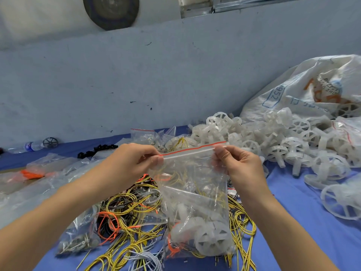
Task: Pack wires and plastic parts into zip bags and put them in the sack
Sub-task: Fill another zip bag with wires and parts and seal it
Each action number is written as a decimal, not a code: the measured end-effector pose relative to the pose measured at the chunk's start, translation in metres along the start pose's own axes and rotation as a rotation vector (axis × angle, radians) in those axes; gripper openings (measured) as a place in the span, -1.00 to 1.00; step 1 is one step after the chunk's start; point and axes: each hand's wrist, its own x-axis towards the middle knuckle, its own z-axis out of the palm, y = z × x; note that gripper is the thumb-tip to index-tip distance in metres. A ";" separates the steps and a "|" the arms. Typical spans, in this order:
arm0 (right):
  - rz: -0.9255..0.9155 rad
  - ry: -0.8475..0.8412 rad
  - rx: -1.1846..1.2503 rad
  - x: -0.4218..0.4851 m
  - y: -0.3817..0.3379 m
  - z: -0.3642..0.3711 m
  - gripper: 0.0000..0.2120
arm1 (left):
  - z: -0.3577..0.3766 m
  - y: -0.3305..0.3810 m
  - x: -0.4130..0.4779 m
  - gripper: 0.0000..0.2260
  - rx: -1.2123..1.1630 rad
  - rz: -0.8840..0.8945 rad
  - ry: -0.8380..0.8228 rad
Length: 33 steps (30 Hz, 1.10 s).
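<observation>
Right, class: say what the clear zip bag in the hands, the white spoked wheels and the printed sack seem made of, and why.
Clear zip bag with the red strip: thin glossy plastic film; wrinkles and shows yellow wires through. White spoked wheels: probably moulded plastic, matt and translucent; blue cloth shows through. White printed sack: likely woven plastic, dull and creased; weave unclear.

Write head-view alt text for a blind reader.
The left hand and right hand pinch the zip edge of a clear bag holding plastic wheels and wires, above a wire pile on blue cloth. A white sack lies at right.
</observation>
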 end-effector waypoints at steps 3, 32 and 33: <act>0.010 0.006 -0.003 0.002 -0.001 -0.003 -0.86 | 0.002 -0.002 -0.004 -0.87 -0.061 -0.001 0.059; -0.330 -0.262 -0.394 0.014 -0.030 -0.026 -0.76 | -0.001 0.017 0.011 -0.54 0.041 0.066 0.001; -0.335 -0.269 -0.398 0.014 -0.029 -0.024 -0.76 | 0.001 0.027 0.016 -0.48 0.071 0.096 -0.033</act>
